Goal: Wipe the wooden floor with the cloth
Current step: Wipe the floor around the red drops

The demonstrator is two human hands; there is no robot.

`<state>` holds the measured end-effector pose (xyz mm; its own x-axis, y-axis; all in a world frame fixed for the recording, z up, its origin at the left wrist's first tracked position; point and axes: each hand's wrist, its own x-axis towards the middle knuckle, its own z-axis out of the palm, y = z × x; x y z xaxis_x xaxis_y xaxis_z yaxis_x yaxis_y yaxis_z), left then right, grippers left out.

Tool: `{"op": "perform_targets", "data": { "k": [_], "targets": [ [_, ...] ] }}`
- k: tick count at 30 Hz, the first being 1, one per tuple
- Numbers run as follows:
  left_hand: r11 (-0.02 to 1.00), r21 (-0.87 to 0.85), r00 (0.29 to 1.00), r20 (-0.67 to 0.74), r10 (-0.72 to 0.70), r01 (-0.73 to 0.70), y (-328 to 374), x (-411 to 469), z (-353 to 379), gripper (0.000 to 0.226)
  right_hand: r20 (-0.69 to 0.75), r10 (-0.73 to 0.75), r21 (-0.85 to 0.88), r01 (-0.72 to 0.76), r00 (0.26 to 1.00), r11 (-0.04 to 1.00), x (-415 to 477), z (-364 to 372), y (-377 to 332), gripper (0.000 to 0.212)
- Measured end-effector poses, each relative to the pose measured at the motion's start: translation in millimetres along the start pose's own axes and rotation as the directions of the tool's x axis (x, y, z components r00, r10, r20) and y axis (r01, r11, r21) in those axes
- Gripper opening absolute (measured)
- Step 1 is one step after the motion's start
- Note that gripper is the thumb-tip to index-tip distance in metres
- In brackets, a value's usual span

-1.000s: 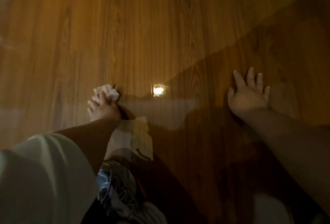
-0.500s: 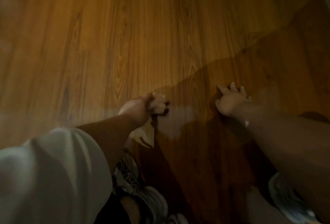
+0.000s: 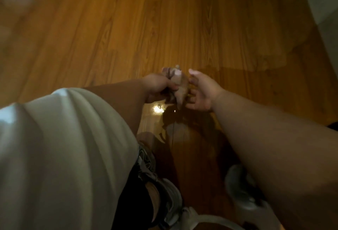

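Crouching person, white sleeve [image 3: 64, 147] and pale shoe [image 3: 243, 189] nearest; left hand [image 3: 157, 88], fingers curled round the bunched cloth [image 3: 180, 87], apparently lifted for regripping; right hand [image 3: 201, 92] just beside, fingers half-curled toward it, hold unclear; wooden floor [image 3: 164, 19] beyond, awaiting wiping.

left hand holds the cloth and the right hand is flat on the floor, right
Not quite. The left hand does hold the cloth, but the right hand is not flat on the floor. The head view shows it up beside the cloth, fingers curled toward it. Whether it grips the cloth is unclear.
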<state>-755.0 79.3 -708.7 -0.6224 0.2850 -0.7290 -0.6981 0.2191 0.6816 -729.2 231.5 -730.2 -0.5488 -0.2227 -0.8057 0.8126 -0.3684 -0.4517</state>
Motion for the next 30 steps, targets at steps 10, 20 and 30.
{"op": "perform_targets", "data": {
  "k": [10, 20, 30],
  "targets": [
    [0.982, -0.084, 0.893, -0.434, 0.117, -0.17, 22, -18, -20, 0.031, -0.07, -0.212, -0.287, 0.184, 0.975, 0.94, 7, 16, -31, 0.014],
    [0.821, 0.501, 0.796, -0.597, 0.098, 0.275, -103, 8, -141, 0.024, -0.241, -0.555, -0.971, -0.199, 0.796, 0.135, 80, -52, 36, 0.045],
    [0.55, 0.73, 0.831, -0.545, 0.11, 0.406, -154, 9, -244, 0.053, 0.613, -0.173, -0.725, 0.461, 0.771, -0.511, 112, 93, 146, 0.048]
  ]
}}
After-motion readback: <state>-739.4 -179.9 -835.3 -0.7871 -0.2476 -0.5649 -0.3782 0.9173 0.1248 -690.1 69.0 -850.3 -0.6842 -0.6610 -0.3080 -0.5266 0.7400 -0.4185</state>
